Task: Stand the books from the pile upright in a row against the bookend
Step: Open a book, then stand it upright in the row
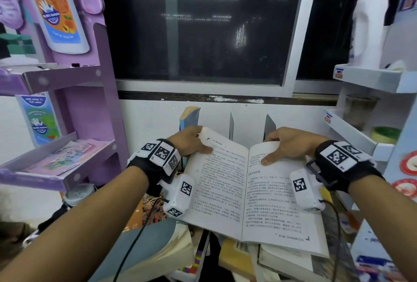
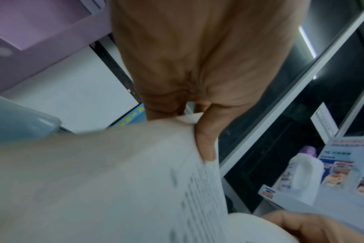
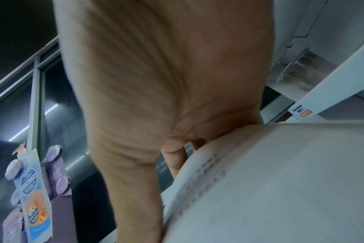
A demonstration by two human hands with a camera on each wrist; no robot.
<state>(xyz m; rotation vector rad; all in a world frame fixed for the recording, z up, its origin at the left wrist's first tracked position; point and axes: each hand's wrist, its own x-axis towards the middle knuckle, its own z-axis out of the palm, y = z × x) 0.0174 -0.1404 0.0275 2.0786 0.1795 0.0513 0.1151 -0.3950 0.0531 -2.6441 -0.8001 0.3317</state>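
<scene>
An open book with white pages of printed text is held in front of me above the pile. My left hand grips its upper left corner, thumb on the page. My right hand grips the upper right part, thumb pressed on the right page. Behind the book, against the white wall, a blue book stands upright. To its right rise two grey metal bookend plates. Several books lie in a loose pile under the open one.
A purple cardboard display shelf stands at the left with leaflets on its lower tray. A white shelf unit at the right carries a white bottle with a purple cap. A dark window fills the wall ahead.
</scene>
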